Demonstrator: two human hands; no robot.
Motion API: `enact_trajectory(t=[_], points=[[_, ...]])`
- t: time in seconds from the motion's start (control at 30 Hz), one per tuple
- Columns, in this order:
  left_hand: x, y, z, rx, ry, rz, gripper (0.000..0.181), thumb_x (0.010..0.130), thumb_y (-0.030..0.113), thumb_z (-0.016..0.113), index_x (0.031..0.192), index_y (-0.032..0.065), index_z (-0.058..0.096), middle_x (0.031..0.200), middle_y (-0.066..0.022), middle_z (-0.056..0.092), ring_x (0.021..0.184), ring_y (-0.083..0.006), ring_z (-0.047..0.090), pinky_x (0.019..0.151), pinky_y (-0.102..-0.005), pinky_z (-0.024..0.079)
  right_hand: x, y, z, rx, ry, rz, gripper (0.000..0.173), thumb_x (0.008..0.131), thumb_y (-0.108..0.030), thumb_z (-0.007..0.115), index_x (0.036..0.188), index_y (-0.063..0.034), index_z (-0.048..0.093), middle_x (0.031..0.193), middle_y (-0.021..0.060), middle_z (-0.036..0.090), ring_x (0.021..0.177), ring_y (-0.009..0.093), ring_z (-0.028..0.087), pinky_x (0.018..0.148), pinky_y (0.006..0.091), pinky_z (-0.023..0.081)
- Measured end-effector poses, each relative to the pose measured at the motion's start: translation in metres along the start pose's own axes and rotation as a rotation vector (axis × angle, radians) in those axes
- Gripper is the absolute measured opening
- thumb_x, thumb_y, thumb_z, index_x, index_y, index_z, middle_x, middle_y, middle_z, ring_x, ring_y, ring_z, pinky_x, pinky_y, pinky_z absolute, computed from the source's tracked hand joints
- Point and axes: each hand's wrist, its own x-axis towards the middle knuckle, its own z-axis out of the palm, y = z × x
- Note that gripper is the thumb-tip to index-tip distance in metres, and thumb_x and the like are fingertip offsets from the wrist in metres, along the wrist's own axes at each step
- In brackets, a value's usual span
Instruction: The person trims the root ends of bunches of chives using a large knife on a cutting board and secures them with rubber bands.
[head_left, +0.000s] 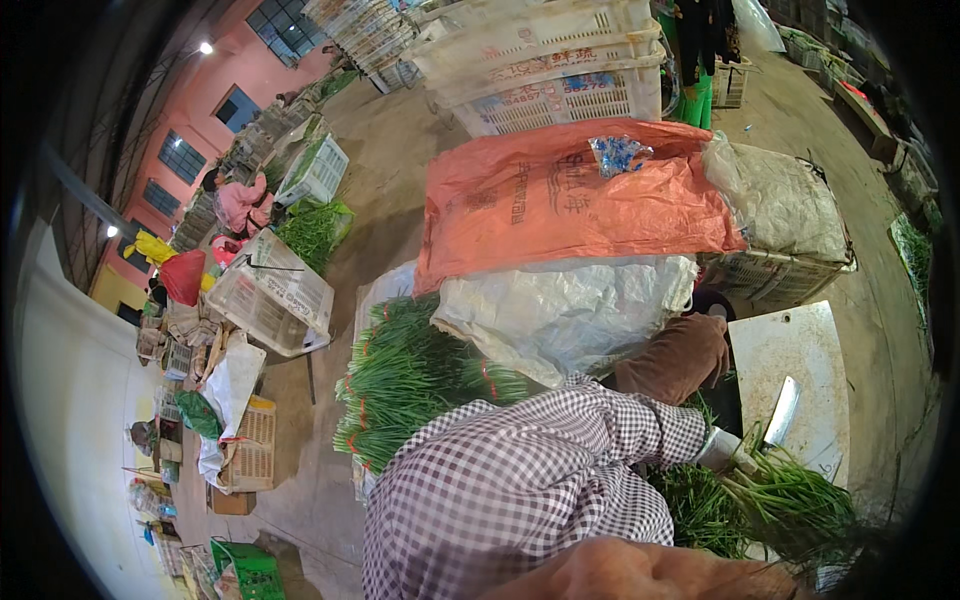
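Note:
My left hand (727, 451), in a pale glove below a brown-and-white checkered sleeve (637, 427), grips a loose bunch of thin green vegetable stems (795, 495). More loose greens (686, 502) lie beneath and beside it. A knife (783, 412) with a broad metal blade and dark handle lies close past the fingers, over a stained white board (787, 360). I see no part of my right hand. Blurred bare skin fills the bottom edge near the lens; which body part it is, I cannot tell. Behind the sleeve lie green onion bundles (405, 375) tied with red bands.
An orange woven sack (570, 202) and a whitish plastic sheet (570, 307) cover a stack beside me. White plastic crates (555, 97) bearing writing rise behind it. A tilted crate (274, 296), a green crate (244, 570) and a person in pink (244, 202) are at left.

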Motion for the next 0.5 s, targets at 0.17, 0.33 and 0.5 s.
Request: enact_trajectory(t=[0.17, 0.33, 0.5], points=[[-0.008, 0.005, 0.023, -0.061, 0.136, -0.037, 0.029, 0.087, 0.036, 0.07, 0.106, 0.0146, 0.064, 0.088, 0.0004, 0.066, 0.066, -0.0142, 0.056, 0.051, -0.0316, 0.042, -0.021, -0.046, 0.039, 0.065, -0.139, 0.403, 0.037, 0.092, -0.02, 0.057, 0.122, 0.0007, 0.06, 0.114, 0.0139, 0.065, 0.093, 0.023, 0.062, 0.085, 0.0352, 0.048], [-0.011, -0.017, -0.012, -0.28, -0.056, 0.003, 0.044, 0.086, 0.04, 0.071, 0.119, 0.0135, 0.06, 0.084, -0.0028, 0.063, 0.055, -0.0122, 0.051, 0.047, -0.0272, 0.046, -0.043, -0.037, 0.072, -0.158, 0.044, -0.111, 0.039, 0.09, -0.025, 0.06, 0.12, 0.0006, 0.062, 0.114, 0.0171, 0.064, 0.094, 0.024, 0.062, 0.085, 0.0353, 0.048], [-0.031, 0.004, 0.024, -0.291, -0.143, 0.044, 0.031, 0.084, 0.037, 0.074, 0.095, 0.0091, 0.064, 0.084, -0.0104, 0.068, 0.045, -0.0086, 0.042, 0.039, -0.0202, 0.036, -0.055, -0.074, 0.095, 0.311, -0.118, 0.474, 0.036, 0.091, -0.023, 0.058, 0.119, -0.0002, 0.063, 0.113, 0.0164, 0.064, 0.095, 0.026, 0.063, 0.086, 0.0384, 0.049]])
